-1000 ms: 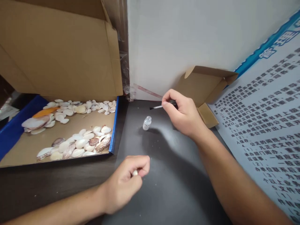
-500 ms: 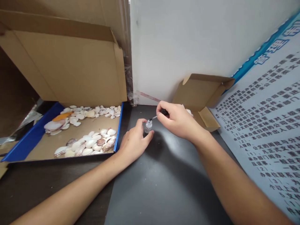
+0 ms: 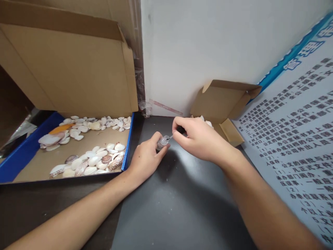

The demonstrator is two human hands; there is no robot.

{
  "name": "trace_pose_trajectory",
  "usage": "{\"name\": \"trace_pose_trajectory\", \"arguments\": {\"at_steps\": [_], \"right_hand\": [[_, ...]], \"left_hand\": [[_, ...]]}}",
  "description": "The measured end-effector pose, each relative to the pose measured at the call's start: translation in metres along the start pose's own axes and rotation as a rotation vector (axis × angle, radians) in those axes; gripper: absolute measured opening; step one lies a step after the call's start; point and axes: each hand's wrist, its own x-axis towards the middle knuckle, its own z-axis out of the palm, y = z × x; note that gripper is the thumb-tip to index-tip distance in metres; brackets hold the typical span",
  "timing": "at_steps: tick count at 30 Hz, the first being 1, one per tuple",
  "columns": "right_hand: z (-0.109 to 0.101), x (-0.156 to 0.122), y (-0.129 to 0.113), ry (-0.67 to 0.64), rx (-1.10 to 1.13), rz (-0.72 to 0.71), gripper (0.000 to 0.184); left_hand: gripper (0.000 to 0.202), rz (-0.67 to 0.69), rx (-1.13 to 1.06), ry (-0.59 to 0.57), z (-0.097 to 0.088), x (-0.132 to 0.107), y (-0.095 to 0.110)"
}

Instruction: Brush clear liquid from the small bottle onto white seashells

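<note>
My left hand (image 3: 145,155) is closed around a small clear bottle (image 3: 163,141), thumb on one side and fingers on the other. The bottle leans with its mouth toward my right hand, low over the grey mat. In a pinch, my right hand (image 3: 200,136) holds a thin brush-like stick (image 3: 170,137), its end at the bottle's mouth. A dark part shows under the curled fingers. How far the stick reaches inside cannot be made out.
On the left lies a blue-sided cardboard box (image 3: 128,146) holding several groups of seashells (image 3: 93,160). A smaller open cardboard box (image 3: 231,133) stands behind my right hand, with pale shells partly hidden. A white wall and a printed panel (image 3: 299,146) border the grey mat (image 3: 156,208).
The bottle has tipped toward my right hand, and my left fingers have closed in on it. My right hand is slightly lower with the stick. The view has shifted a little.
</note>
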Motion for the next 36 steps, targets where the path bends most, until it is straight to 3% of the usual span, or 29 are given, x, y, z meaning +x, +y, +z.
{"name": "trace_pose_trajectory", "arguments": {"at_steps": [13, 22, 36], "right_hand": [[-0.001, 0.002, 0.001, -0.116, 0.186, 0.066, 0.017], [-0.004, 0.002, -0.001, -0.077, 0.162, 0.062, 0.019], [0.008, 0.002, 0.0, -0.167, 0.146, 0.013, 0.015]], "left_hand": [[0.026, 0.015, -0.043, -0.035, 0.0, -0.002, 0.0], [0.026, 0.006, -0.035, -0.055, -0.003, -0.002, 0.003], [0.031, 0.013, -0.053, -0.061, -0.002, -0.002, 0.002]]}}
